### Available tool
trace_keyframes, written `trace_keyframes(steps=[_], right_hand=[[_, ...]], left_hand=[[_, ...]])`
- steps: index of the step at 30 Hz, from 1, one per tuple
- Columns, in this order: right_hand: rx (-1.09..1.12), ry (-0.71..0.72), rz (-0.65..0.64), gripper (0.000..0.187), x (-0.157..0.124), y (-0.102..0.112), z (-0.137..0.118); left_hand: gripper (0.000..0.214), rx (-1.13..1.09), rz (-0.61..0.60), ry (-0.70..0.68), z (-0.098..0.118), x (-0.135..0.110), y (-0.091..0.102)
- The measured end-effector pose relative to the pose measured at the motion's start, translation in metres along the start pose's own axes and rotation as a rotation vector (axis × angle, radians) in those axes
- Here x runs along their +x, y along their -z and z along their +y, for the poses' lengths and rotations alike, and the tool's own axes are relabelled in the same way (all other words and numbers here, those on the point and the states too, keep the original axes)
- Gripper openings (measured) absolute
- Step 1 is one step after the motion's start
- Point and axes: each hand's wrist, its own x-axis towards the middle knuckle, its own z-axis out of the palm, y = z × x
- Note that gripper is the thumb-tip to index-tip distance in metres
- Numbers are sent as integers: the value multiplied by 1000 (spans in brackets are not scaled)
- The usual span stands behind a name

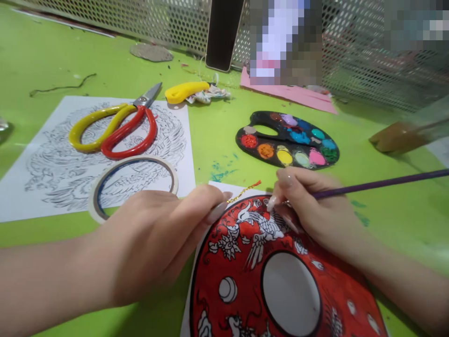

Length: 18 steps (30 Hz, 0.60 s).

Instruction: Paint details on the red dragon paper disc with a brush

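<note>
My right hand grips a purple paintbrush, with its tip hidden under my fingers above a red-painted paper disc. The disc has a white crane pattern and a round white centre, and its far edge runs under both hands. My left hand lies flat with its fingers together, the fingertips resting on the disc's upper left edge. A twisted gold cord with a red tip sits just past those fingertips.
Yellow-and-red-handled scissors and a roll of tape lie on a printed line drawing. A paint palette sits on the green table to the right. Behind stand a yellow handle, pink paper and a perforated metal screen.
</note>
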Motion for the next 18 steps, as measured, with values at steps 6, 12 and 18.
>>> trace_keyframes(steps=[6, 12, 18], right_hand=[[-97, 69, 30, 45, 0, -1, 1], [-31, 33, 62, 49, 0, 0, 1], [234, -126, 21, 52, 2, 0, 4]], left_hand=[[18, -64, 15, -16, -1, -1, -1], [17, -93, 44, -33, -2, -1, -2], [16, -73, 8, -12, -2, -2, -1]])
